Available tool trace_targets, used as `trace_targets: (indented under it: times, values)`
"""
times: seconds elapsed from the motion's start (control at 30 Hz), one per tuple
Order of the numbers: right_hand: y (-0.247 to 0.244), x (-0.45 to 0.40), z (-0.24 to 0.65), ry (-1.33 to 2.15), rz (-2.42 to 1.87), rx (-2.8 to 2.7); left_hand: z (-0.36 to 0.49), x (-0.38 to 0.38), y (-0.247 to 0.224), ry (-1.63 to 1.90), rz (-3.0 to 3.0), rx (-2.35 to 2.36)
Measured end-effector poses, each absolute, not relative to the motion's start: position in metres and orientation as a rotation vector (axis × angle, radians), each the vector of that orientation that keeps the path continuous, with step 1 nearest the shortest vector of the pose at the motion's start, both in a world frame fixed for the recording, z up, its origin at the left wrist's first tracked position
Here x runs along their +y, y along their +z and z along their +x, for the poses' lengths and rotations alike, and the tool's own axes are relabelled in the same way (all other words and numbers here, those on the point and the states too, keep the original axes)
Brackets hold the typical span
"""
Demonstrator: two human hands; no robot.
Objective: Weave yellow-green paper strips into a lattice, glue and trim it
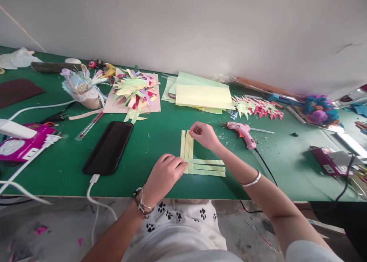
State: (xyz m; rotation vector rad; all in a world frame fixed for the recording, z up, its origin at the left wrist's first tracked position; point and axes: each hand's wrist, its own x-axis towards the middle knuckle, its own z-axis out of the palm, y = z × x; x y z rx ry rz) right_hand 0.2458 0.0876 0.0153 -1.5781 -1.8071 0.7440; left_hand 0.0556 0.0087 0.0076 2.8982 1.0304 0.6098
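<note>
Pale yellow paper strips lie on the green table, several upright strips (182, 145) crossing several sideways strips (209, 168) at the lower left corner. My left hand (167, 173) rests at that corner, fingers together, its fingertips pressing on the strips. Above it, my right hand (205, 136) pinches the top end of an upright strip between thumb and forefinger. To the right of that hand lies a pink glue gun (242, 133) with a clear glue stick in its back.
On the left are a black phone (109, 148) with a white cable and a magenta power strip (27, 141). Behind are a strip pile (136, 88), paper sheets (203, 96), woven red-and-green strips (258, 107) and a decorated cone (84, 90). Another power strip (327, 160) sits right.
</note>
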Motion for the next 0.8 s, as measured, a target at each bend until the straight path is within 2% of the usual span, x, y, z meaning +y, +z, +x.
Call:
trace_targets:
  times: [0.57,0.8]
  values:
    - [-0.001,0.099,0.241,0.522,-1.636,-1.926,0.058,0.007,0.008,0.572,2.86,1.046]
    - [0.016,0.084,0.248,0.363,-1.59,-1.977,0.057,0.007,0.007,0.597,2.856,1.047]
